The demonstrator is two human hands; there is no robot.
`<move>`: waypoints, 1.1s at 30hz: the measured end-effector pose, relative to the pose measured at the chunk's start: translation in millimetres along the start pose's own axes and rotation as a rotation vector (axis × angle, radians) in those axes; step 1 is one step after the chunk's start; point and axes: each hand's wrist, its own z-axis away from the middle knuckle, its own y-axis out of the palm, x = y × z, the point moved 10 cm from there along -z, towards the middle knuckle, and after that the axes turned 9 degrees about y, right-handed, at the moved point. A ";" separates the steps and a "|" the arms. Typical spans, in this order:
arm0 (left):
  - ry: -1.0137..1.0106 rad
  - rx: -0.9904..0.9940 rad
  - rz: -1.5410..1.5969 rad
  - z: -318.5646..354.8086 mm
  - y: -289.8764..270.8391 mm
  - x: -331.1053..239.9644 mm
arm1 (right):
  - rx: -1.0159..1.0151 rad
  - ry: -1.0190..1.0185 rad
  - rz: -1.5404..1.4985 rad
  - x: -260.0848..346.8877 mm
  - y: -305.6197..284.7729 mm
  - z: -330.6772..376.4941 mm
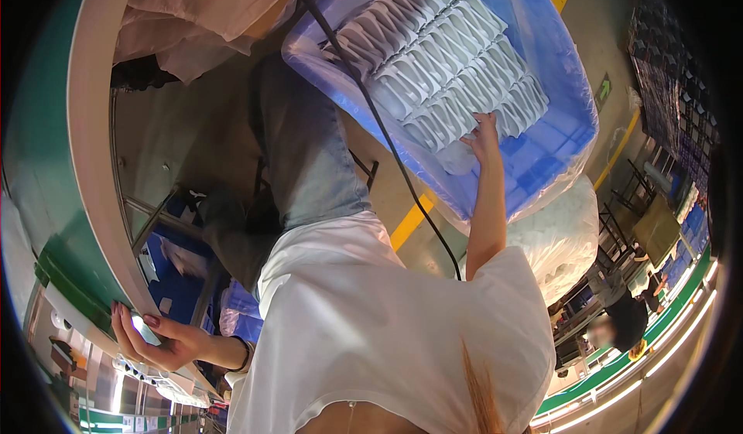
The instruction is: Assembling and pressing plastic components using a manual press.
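Note:
My right hand (484, 136) reaches out to a blue plastic-lined bin (569, 136) and closes its fingers on the near end of a white moulded piece (457, 159). That piece is part of several rows of white moulded pieces (449, 63) stacked in the bin. My left hand (159, 337), with red nails, curls over the pale rim of a green-topped conveyor table (85, 163) at the lower left. My white shirt and jeans fill the middle of the view.
A black cable (387, 136) runs from the top across the bin to my body. A clear bag of white material (561, 237) lies beside the bin. Yellow floor lines (410, 221), blue crates (174, 279) under the table, and another person (623, 322) at the lower right.

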 end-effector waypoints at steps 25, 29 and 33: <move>-0.015 -0.063 0.042 -0.5 0.0 1.1 | -0.613 -0.469 1.235 2.5 -69.8 -10.8; -0.003 -0.083 0.076 -2.7 0.0 0.4 | -0.826 -0.417 1.310 4.6 -84.3 5.9; -0.001 0.012 -0.012 -0.5 -0.4 -1.8 | -0.930 -0.578 1.296 43.1 -61.2 69.3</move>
